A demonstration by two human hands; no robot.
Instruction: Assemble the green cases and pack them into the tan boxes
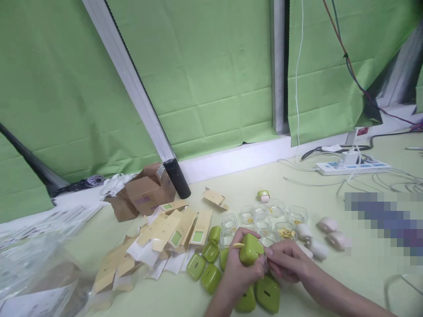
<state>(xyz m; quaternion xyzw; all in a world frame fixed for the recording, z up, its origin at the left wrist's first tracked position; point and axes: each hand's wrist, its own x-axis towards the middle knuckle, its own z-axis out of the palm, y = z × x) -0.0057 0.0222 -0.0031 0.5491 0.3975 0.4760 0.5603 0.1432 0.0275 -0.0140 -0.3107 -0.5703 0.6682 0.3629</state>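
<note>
My left hand (237,268) grips a small green rounded case (250,248) lifted just above the table. My right hand (287,259) meets it from the right, its fingers pinched against the case's side. A tiny yellow piece (238,245) sticks out by my left thumb. More green cases (202,264) lie on the table to the left and below my hands. Behind my hands stand several small clear plastic cups (262,218), one holding yellow bits (286,232).
Flat tan and white packaging cards (172,233) lie in a pile at left, with brown cardboard boxes (145,196) and a black cylinder (177,178) behind. Pale pink cases (327,233) sit at right. A power strip (352,166) with cables lies far right. A clear plastic bag (29,273) fills the lower left.
</note>
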